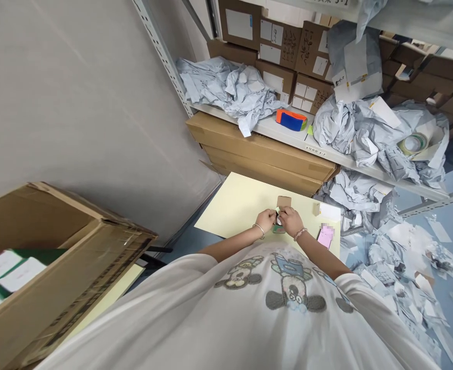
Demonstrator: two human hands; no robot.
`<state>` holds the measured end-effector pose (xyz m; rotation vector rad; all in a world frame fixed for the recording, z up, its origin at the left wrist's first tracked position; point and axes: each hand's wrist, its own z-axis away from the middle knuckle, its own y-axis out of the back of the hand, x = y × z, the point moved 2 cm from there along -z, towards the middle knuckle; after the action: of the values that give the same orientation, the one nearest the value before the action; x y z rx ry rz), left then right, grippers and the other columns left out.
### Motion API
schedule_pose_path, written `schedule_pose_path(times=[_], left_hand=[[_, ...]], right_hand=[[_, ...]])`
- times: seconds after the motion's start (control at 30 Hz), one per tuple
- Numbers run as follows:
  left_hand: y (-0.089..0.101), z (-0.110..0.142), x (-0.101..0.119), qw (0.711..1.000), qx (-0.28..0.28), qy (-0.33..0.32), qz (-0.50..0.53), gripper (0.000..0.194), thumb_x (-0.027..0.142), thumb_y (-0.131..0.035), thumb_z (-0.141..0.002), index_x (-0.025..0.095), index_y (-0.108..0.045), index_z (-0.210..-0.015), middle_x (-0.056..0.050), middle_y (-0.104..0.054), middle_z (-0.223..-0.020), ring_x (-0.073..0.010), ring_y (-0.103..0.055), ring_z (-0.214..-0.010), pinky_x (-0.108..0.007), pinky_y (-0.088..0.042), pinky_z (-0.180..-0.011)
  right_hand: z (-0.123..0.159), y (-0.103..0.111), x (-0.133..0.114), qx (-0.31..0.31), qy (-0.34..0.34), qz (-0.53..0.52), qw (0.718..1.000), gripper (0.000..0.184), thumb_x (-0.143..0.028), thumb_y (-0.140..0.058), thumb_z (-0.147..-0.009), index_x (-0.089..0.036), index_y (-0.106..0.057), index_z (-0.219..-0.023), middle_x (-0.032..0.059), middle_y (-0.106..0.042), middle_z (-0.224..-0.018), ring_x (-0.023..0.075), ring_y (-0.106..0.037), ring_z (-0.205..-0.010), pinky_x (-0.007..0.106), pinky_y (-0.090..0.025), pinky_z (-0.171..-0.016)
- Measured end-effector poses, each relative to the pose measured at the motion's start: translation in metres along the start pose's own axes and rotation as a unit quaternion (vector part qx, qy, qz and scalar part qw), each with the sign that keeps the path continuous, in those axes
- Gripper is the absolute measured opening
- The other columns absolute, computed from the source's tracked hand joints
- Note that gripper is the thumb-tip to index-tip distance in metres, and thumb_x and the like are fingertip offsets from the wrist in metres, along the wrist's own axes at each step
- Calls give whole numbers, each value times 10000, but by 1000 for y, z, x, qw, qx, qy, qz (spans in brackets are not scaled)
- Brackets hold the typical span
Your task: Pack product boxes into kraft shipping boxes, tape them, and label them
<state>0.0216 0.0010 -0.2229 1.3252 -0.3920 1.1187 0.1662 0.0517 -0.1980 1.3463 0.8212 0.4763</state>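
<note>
My left hand (265,220) and my right hand (291,221) meet above a pale yellow table (241,205), pinching a small dark-and-white item (278,219) between their fingers. Most of that item is hidden by my fingers, so I cannot tell what it is. A small square of brown card (284,202) lies just beyond my right fingers. Under my hands sits a small green object (278,229). To the right are a pink phone (325,236), a small beige box (316,208) and a white paper sheet (329,211).
A large open cardboard box (56,246) holding white-and-green packages stands at lower left. Ahead, a white shelf (288,134) carries crumpled pale blue mailers (230,85), brown cartons (280,46) and an orange-and-blue tape roll (291,119). Plastic scraps (396,257) cover the floor at right.
</note>
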Motion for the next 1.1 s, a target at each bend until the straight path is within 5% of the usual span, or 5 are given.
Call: schedule_pose_path(times=[0.33,0.47,0.63,0.77,1.1], left_hand=[[2,-1,9,998,-14,-56,-33,215,169,-562,-903,218,-550,-694,5,-603,-657,-174,-595,-693,-279,-431,-702],[1,-1,8,997,-14,-69,-36,192,199,-563,-902,217,-557,-711,-4,-630,-703,-182,-617,-739,-287,-452,-739],[-6,-3,3,988,-11,-148,29,229,332,-539,-949,208,-590,-762,-52,-693,-850,-215,-662,-883,-328,-498,-853],[-19,-7,-5,991,-31,-96,92,108,296,-639,-894,201,-588,-892,-67,-722,-1030,-193,-686,-840,-350,-538,-865],[-18,-7,-17,973,-52,-58,217,219,153,-621,-839,193,-598,-1052,-84,-698,-1212,-165,-706,-858,-355,-613,-791]], right_hand=[[-7,7,-12,-34,6,47,998,318,-284,-532,-967,-96,-750,-1102,203,-620,-1161,341,-512,-1143,481,-400,-990],[-4,-6,3,58,3,-73,996,272,-264,-568,-893,-123,-745,-1043,163,-636,-1097,313,-550,-1084,472,-430,-986],[-1,-17,49,313,-217,-321,867,413,-411,-459,-962,-157,-636,-1235,151,-653,-1143,275,-596,-1094,451,-498,-970],[-5,-16,67,256,-238,-506,789,520,-592,-473,-951,-197,-673,-1223,95,-734,-1051,232,-683,-929,400,-575,-839],[47,-35,44,209,67,-286,933,190,-343,-660,-960,-226,-806,-993,108,-780,-1181,255,-705,-1205,478,-555,-1089]])
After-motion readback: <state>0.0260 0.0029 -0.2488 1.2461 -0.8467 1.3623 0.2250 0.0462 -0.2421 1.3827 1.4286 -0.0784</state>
